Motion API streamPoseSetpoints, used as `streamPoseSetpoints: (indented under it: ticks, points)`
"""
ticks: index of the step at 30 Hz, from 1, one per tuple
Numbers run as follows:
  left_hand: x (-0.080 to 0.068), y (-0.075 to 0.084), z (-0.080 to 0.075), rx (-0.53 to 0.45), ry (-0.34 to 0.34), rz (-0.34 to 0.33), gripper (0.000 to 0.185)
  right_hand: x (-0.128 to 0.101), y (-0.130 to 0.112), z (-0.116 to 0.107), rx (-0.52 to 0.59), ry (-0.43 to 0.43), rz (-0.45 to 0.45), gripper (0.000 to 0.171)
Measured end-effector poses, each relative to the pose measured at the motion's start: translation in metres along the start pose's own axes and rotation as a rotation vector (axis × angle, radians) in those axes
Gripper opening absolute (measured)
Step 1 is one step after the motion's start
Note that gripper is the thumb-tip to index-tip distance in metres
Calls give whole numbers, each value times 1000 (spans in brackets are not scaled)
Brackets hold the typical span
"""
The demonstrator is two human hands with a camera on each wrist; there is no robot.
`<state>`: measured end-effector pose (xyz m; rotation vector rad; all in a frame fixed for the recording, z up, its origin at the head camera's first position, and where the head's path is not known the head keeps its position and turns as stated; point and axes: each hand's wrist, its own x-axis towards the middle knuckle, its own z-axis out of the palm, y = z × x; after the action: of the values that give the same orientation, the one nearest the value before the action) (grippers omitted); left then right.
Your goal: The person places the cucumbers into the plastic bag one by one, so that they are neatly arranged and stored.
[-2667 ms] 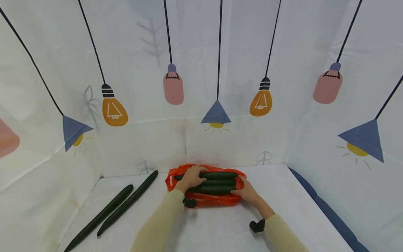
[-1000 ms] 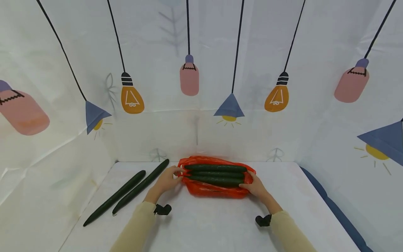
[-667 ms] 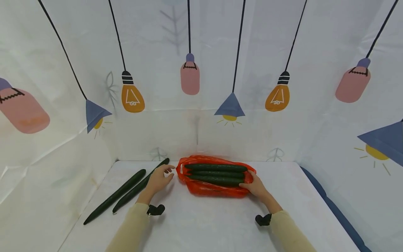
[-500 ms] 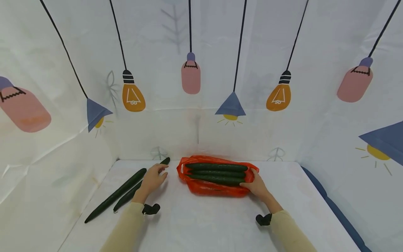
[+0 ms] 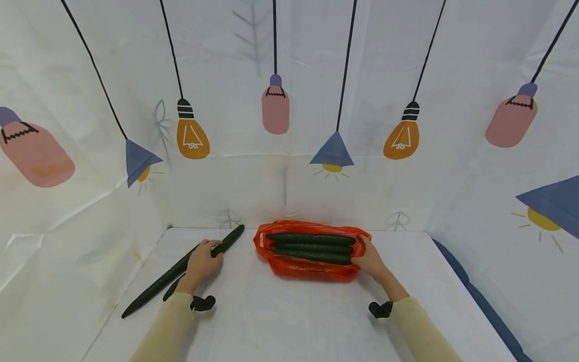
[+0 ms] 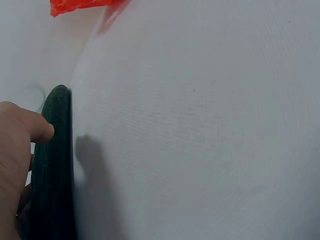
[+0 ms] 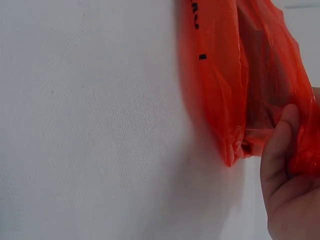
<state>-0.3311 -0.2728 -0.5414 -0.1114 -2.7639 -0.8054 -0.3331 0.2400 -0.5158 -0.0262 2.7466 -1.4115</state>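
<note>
On the left of the head view lie two long dark green cucumbers, side by side and slanting. My left hand [image 5: 201, 262] grips the right-hand cucumber [image 5: 234, 237]; in the left wrist view its thumb lies on the near side of that cucumber [image 6: 56, 170] and its fingers pass behind. The other cucumber [image 5: 154, 287] lies just to the left, partly covered by the hand. Several cucumbers [image 5: 312, 239] lie in an open red plastic bag [image 5: 307, 273] at the middle back. My right hand [image 5: 373, 260] holds the bag's right end, the thumb pressed against the plastic in the right wrist view.
Everything rests on a white-covered table [image 5: 289, 322]. A white cloth wall [image 5: 280, 196] printed with lamps and bulbs closes off the back and sides. A dark blue strip [image 5: 479, 296] runs along the table's right edge.
My left hand let go of the bag's left end, moved left and took hold of a cucumber. Earlier it was over the bagged cucumbers. My right hand stays at the bag's right end.
</note>
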Motion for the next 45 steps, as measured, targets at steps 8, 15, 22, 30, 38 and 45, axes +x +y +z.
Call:
streamPoseSetpoints:
  ticks: [8, 15, 22, 30, 38, 45]
  points:
    - [0, -7, -5, -27, -42, -5, 46, -2, -5, -3, 21, -41, 0, 78]
    - [-4, -12, 2, -1, -75, -21, 57, -4, -1, -4, 53, -47, 25, 76]
    - [-8, -11, 6, 39, -67, -19, 60, -7, 0, -3, 223, -47, 81, 75]
    - [-12, -8, 6, 23, -39, -81, 53, -9, 5, -1, 453, -50, 102, 74]
    - [-25, -7, 5, 11, 2, -26, 46, -10, 13, 5, 531, -36, 78, 74]
    - [-30, -4, 1, -17, 47, 1, 44, -8, 10, 1, 531, -38, 72, 75]
